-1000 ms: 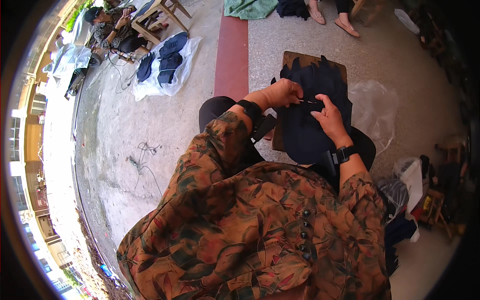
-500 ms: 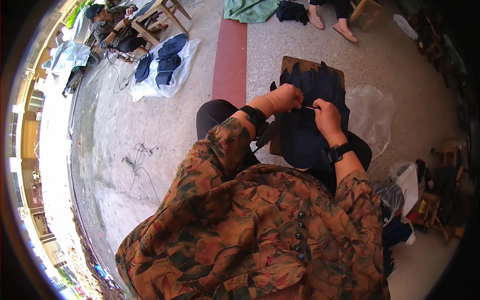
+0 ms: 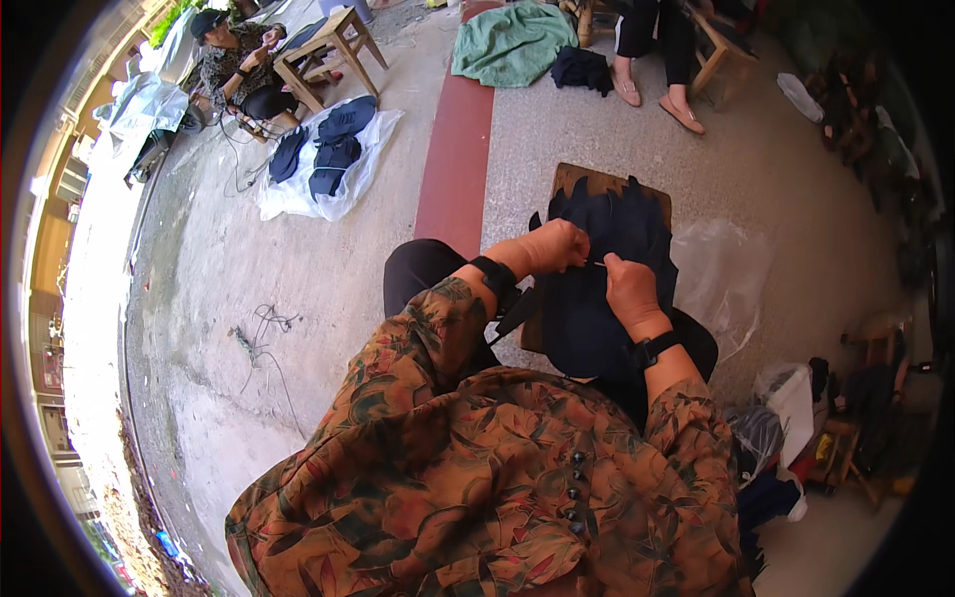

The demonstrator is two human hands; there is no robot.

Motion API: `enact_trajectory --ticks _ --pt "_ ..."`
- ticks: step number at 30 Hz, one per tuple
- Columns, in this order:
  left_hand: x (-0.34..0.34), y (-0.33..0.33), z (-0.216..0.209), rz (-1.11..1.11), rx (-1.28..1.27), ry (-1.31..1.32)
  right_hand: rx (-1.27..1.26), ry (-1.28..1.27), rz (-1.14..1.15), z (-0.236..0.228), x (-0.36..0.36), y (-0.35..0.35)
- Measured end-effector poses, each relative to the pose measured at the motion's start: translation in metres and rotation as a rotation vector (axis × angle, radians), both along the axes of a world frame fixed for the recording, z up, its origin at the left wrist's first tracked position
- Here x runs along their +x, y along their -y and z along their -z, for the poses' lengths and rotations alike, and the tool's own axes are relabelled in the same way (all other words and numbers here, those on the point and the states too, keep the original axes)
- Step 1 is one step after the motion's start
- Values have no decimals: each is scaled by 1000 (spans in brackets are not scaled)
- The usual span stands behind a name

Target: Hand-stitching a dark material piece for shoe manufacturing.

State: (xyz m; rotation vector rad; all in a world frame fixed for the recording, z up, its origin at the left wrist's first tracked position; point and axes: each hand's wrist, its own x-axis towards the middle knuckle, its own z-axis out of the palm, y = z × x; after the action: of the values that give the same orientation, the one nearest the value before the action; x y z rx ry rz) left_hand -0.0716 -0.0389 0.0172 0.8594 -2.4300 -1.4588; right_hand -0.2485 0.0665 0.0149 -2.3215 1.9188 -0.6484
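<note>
A stack of dark navy cloth pieces (image 3: 582, 323) with jagged, pointed far edges lies over a wooden stool (image 3: 652, 201) between my knees. Above the cloth, my left hand (image 3: 557, 246) is closed in a pinch; whatever its fingertips hold is too small to make out. Close to its right, my right hand (image 3: 632, 289) grips a thin, pale stick-like tool (image 3: 599, 264), whose tip points toward the left fingertips. A small gap separates the two hands. Both wrists carry black bands.
Clear plastic sheeting (image 3: 721, 284) lies right of the stool. Dark cloth bundles (image 3: 336, 159) rest on white plastic at the far left, near a seated person (image 3: 239, 70) and a wooden stool (image 3: 333, 55). Ahead are a green cloth (image 3: 509, 45) and another person's feet (image 3: 681, 114). Loose cord (image 3: 264, 333) lies left.
The whole view has shifted, so the stool and my hands sit lower and slightly more left in the picture. Both hands keep nearly the same pinched pose over the cloth.
</note>
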Motion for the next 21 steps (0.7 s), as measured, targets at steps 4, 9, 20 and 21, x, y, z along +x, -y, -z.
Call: enact_trajectory --ticks 4,9,20,21 --pt "0 -1 -2 -25 29 39 82 -182 -124 -2 3 6" --pt "-2 1 -2 18 2 93 240 -147 -161 -13 1 19" --pt "1 3 3 -2 -16 12 87 24 -18 -3 3 18" --pt "1 3 3 3 -24 5 68 -11 -36 -4 4 16"
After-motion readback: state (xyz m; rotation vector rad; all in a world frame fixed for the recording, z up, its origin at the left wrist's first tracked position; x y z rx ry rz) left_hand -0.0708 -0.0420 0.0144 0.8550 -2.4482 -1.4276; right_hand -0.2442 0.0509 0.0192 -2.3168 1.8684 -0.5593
